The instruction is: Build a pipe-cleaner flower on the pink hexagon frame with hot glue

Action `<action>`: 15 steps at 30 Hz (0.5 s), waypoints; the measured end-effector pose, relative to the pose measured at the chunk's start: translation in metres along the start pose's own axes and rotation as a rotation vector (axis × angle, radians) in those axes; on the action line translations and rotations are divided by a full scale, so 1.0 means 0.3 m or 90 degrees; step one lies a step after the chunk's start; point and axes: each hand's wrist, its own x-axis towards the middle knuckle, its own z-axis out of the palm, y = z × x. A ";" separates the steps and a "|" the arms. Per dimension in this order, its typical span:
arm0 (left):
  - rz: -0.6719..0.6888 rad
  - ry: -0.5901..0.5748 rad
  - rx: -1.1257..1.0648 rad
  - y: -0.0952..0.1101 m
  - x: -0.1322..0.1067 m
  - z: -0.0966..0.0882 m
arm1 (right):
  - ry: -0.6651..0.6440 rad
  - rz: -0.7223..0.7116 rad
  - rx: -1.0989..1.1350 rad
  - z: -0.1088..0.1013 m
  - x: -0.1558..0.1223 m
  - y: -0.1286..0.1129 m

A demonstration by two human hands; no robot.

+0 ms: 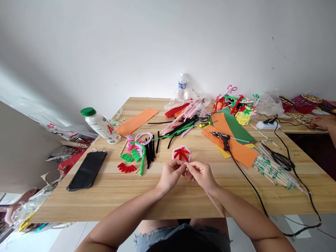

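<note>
My left hand (171, 174) and my right hand (203, 175) meet at the table's front middle, fingertips pinched together on pale pink pipe cleaner. Just beyond the fingers shows a pink pipe-cleaner hexagon (173, 153) with red pipe-cleaner spokes (181, 152) inside; its near edge is hidden by my fingers. A long pink pipe-cleaner end (215, 204) slants down from beneath my right wrist. Left of my hands lie short black pipe cleaners (150, 152), bent red pieces (126, 168), and a green coiled stem (143, 161) with green and pink pieces.
A hot glue gun (223, 137) rests on orange paper (243, 152), its cord running off the front edge. Scissors (282, 157) lie on wrapped sticks (273, 173). At left are a phone (86, 170) and a white bottle (101, 126). Another person's hand (322, 122) is far right.
</note>
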 end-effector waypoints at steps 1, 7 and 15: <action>0.003 0.003 0.004 0.001 0.001 0.000 | 0.002 -0.016 -0.022 -0.003 0.001 -0.001; 0.014 0.012 0.011 0.005 0.002 0.000 | -0.009 -0.010 -0.035 -0.004 0.001 -0.007; 0.016 0.019 -0.002 0.007 0.001 0.005 | 0.014 0.041 0.036 0.011 0.008 -0.003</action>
